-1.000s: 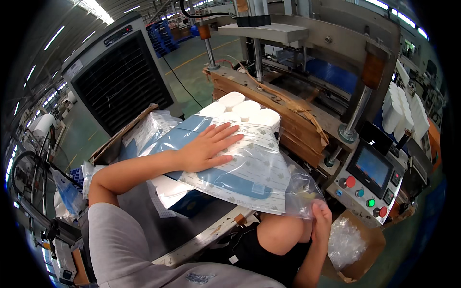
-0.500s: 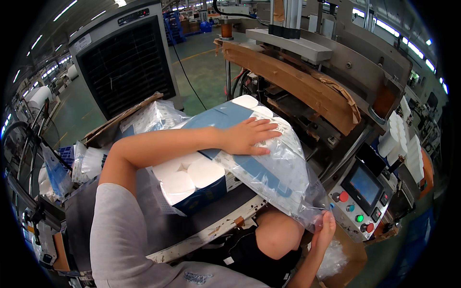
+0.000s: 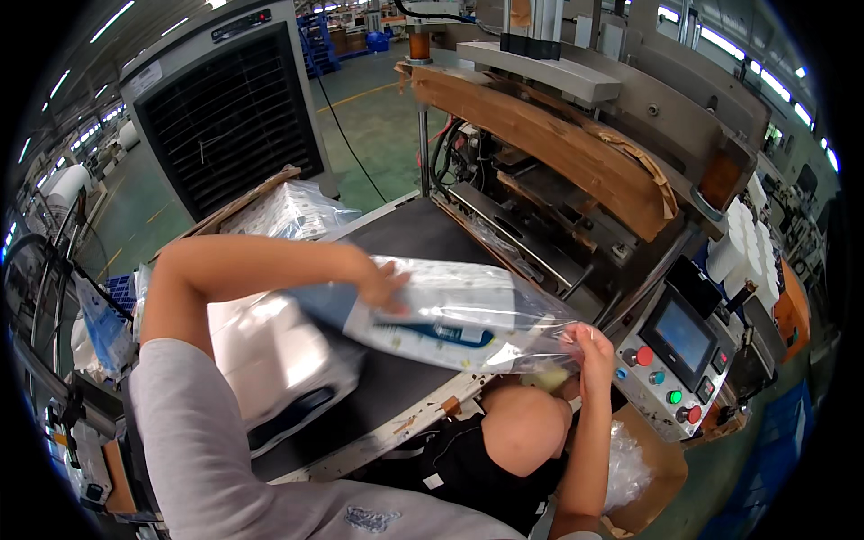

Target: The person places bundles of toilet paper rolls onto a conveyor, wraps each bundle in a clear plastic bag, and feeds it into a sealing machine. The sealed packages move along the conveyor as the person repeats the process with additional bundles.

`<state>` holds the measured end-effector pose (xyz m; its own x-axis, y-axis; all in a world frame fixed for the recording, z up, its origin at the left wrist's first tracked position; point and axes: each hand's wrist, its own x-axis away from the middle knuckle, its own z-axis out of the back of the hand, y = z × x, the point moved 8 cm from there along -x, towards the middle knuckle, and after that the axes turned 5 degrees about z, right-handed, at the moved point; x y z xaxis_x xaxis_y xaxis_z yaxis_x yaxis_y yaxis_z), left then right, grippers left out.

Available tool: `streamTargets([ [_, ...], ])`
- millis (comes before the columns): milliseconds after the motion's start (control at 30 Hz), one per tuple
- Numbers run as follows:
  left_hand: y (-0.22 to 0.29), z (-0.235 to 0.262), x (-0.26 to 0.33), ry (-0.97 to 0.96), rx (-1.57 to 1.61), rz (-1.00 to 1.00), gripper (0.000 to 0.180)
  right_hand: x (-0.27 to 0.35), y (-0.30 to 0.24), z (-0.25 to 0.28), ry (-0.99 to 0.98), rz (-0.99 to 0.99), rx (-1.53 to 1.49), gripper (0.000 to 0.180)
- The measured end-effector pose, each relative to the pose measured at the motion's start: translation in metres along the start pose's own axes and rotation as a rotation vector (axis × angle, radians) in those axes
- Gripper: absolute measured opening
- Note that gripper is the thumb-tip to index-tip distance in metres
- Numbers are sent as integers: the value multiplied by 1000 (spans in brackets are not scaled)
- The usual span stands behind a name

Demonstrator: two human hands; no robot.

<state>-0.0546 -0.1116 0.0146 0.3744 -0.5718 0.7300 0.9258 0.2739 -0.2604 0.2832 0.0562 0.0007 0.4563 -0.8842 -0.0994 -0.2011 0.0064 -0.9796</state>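
A plastic-wrapped pack point(image 3: 441, 315) with white and blue print lies across the dark work surface in front of me. My left hand point(image 3: 382, 286) rests at the pack's left end; its fingers are smeared by motion. At the other end, my right hand point(image 3: 589, 355) pinches the loose clear plastic point(image 3: 544, 337) of the wrap between thumb and fingers. Left of this, under my left forearm, sits a second pack point(image 3: 279, 360) with a white top and dark blue side, blurred and partly hidden by the arm.
A press-like machine point(image 3: 540, 153) with a cardboard-covered edge stands beyond the table. At right is a control panel point(image 3: 670, 360) with a screen and coloured buttons. A box with crumpled clear plastic point(image 3: 625, 468) stands below it. More wrapped packs point(image 3: 292, 211) lie at far left.
The wrapped pack has come nearer and turned more level, baring the dark surface behind it. The second pack has slid left. My left hand moved left; my right hand rose slightly, still gripping the plastic.
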Motion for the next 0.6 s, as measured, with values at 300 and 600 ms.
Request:
streamTargets([
  [300, 93, 102, 135, 1388, -65, -961, 73, -14, -35, -129, -692, 106, 423, 29],
  [600, 81, 120, 42, 553, 323, -1295, 45, 0, -53, -141, -929, -70, -7, 26],
])
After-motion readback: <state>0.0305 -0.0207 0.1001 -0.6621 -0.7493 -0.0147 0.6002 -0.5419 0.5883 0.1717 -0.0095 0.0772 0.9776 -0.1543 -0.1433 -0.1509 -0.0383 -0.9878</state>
